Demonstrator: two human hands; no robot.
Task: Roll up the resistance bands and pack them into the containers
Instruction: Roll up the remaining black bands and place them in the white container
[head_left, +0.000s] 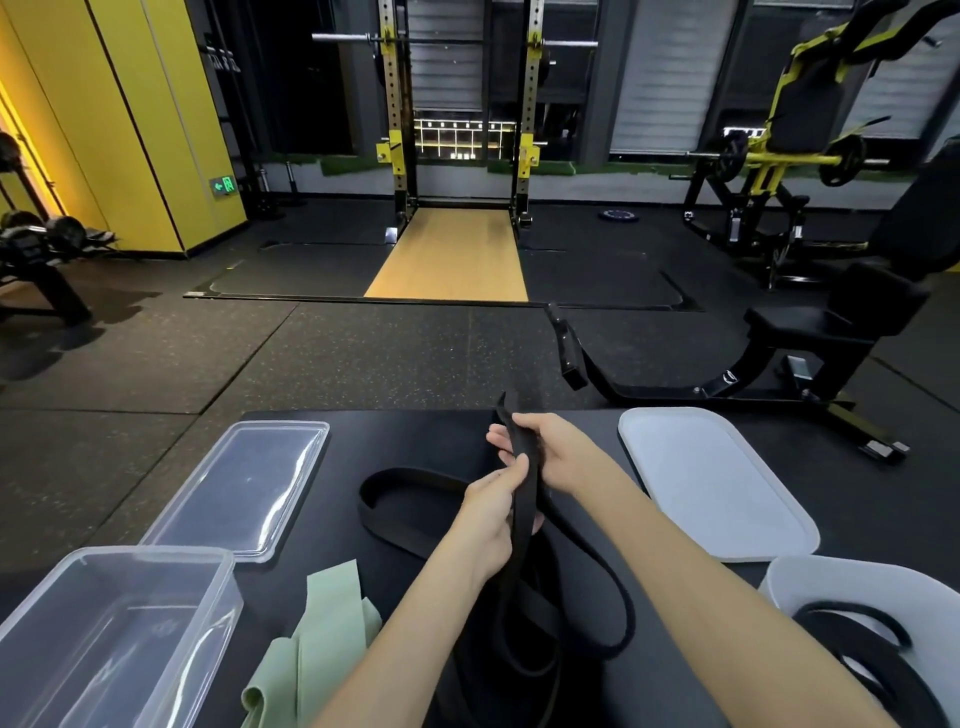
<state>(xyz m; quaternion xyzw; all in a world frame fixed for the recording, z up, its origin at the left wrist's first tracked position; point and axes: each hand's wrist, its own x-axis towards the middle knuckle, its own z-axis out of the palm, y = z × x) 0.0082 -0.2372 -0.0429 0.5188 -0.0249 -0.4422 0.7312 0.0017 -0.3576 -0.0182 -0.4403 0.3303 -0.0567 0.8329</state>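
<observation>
A long black resistance band lies in loose loops on the black table. Both hands hold one stretch of it up above the table's middle. My right hand grips the band near its upper end, which sticks up past the fingers. My left hand pinches the same strap just below. A pale green band lies crumpled at the front left. An empty clear plastic container stands at the front left. A grey-white container at the front right holds another black band.
A clear lid lies behind the clear container. A grey-white lid lies at the right of the table. Beyond the table are a black bench, a squat rack and rubber gym flooring.
</observation>
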